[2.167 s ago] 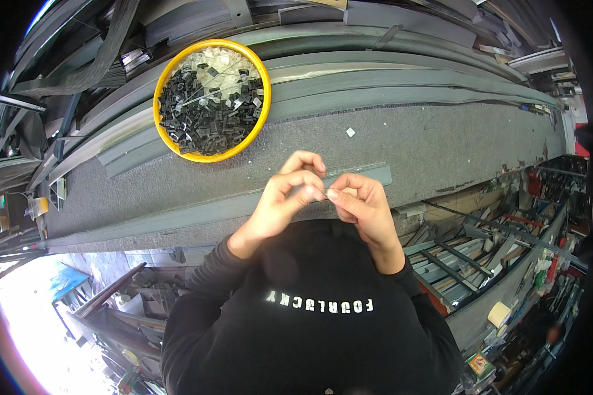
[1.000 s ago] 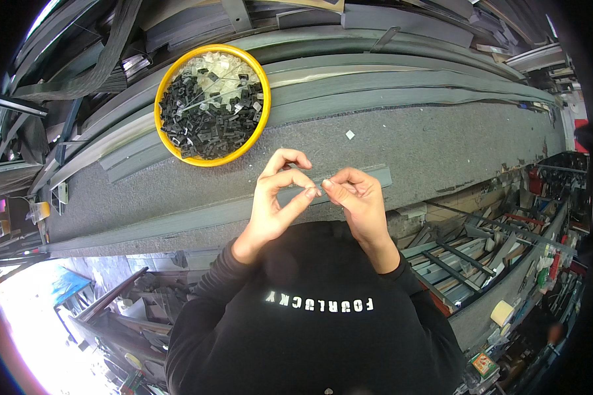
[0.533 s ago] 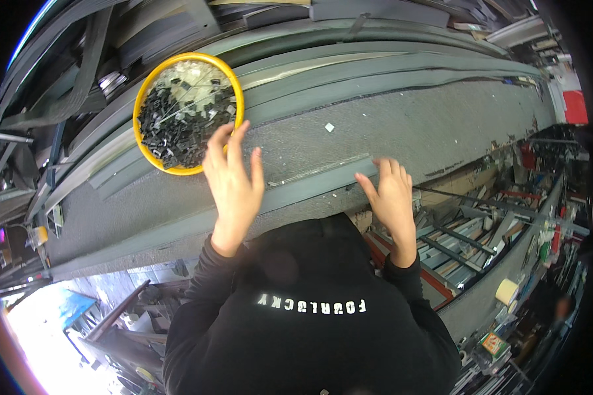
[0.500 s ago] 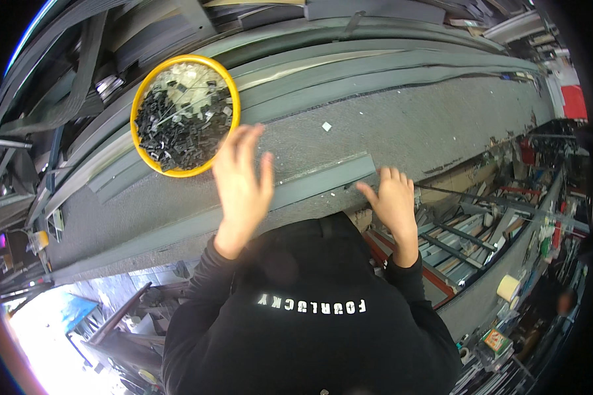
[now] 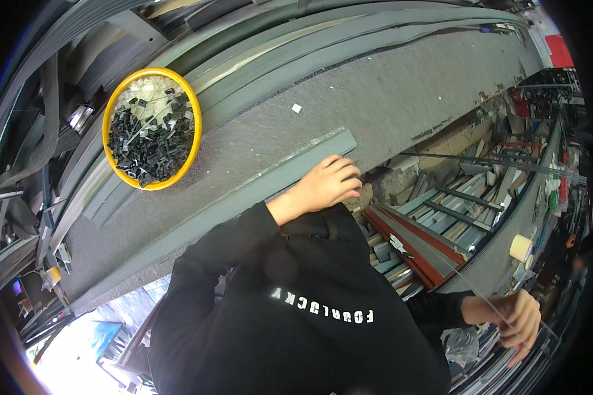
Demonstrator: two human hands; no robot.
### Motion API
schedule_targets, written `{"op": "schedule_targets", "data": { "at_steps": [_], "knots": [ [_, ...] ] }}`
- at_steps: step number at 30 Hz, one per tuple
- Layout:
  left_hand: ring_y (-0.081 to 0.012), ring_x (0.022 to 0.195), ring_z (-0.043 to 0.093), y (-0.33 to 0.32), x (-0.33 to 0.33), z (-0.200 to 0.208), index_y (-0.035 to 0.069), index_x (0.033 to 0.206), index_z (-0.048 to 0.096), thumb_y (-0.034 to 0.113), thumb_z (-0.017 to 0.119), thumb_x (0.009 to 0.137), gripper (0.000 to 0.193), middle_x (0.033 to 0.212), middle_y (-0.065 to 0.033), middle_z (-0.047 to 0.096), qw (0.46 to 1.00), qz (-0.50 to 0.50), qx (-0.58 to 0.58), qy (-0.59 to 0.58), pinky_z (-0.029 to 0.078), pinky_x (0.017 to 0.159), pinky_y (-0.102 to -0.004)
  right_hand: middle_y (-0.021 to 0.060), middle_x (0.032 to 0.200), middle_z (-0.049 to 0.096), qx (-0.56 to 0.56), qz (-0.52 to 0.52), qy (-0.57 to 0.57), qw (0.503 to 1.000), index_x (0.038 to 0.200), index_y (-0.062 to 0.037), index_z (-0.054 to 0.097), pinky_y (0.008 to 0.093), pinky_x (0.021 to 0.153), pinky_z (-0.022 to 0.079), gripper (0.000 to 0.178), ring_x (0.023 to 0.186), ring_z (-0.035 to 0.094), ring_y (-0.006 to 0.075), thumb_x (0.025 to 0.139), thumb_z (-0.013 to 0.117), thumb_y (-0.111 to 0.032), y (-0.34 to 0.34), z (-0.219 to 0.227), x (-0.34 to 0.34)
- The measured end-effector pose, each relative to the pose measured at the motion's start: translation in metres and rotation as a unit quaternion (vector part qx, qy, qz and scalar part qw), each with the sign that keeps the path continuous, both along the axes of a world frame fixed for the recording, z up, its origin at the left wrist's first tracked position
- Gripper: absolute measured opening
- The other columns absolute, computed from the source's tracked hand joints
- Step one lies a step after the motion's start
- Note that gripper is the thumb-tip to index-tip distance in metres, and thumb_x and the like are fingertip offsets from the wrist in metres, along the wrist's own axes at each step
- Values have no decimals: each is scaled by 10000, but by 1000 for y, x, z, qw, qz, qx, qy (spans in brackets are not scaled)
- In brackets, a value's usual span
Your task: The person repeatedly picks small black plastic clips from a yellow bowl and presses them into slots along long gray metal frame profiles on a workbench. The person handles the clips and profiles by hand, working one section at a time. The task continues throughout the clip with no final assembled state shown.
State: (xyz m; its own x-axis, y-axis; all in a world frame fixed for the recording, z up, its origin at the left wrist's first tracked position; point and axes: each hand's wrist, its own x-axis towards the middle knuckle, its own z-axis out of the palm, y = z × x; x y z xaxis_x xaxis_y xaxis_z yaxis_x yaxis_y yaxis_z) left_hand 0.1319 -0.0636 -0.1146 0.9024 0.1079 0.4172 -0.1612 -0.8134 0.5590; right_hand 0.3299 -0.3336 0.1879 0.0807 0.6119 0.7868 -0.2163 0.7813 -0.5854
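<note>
left hand [image 5: 326,183], fingers curled, over the near edge of a long grey strip [image 5: 244,195]; contact and hold can't be told. right hand [image 5: 520,321] out at four o'clock, fingers bent, hold unclear. strip lies flat on the bench [image 5: 408,92], dull, tip at one o'clock, part hidden by left hand. yellow-rimmed tub [image 5: 198,128] of black bits [image 5: 151,148] at ten, white square [image 5: 296,108] at eleven.

Room over the bench [image 5: 402,82] beyond the grey strip [image 5: 263,184]; yellow basin [image 5: 198,128] blocks left

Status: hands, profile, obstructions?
Left hand near profile's right end, contact unclear. Right hand far right, grip unclear. Profile on bench; white chip beyond it.
</note>
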Motion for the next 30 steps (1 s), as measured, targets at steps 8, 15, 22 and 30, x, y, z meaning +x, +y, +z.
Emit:
{"op": "schedule_targets", "data": {
  "at_steps": [8, 15, 22, 30],
  "knots": [
    [-230, 1214, 577, -4, 4, -36, 112, 1033, 627, 256, 658, 916, 189, 1193, -36, 647, 997, 63, 47, -12, 418, 1055, -416, -72, 540, 650, 188, -441, 201, 854, 699, -132, 685, 193, 429, 283, 287, 371, 479, 22, 926, 511, -138, -152, 76, -12],
    [-232, 1198, 589, -3, 3, -35, 87, 1109, 657, 214, 658, 914, 233, 1196, -46, 654, 996, 76, 21, -34, 425, 1039, -414, 122, 956, 701, -415, -825, -166, 345, 988, -25, 707, 325, 874, 463, 284, 908, 658, 164, 1010, 483, -198, -154, 59, -31],
    [-280, 1120, 578, 1, -1, -22, 58, 1088, 686, 180, 702, 855, 264, 1154, -74, 639, 997, 57, -44, -42, 438, 975, -416, 190, 1315, 612, -612, -212, -238, 724, 1288, 34, 575, 431, 1043, 422, 477, 1247, 561, 323, 864, 687, -153, 87, -76, -57],
    [-276, 1149, 548, 7, -14, -6, 114, 1122, 707, 233, 714, 856, 292, 1209, -56, 607, 997, 75, -22, 14, 433, 960, -425, 151, 712, 662, -765, -397, -387, 327, 963, 44, 683, 366, 664, 505, 280, 678, 655, 259, 984, 604, -224, 80, -136, -43]
  ]
}}
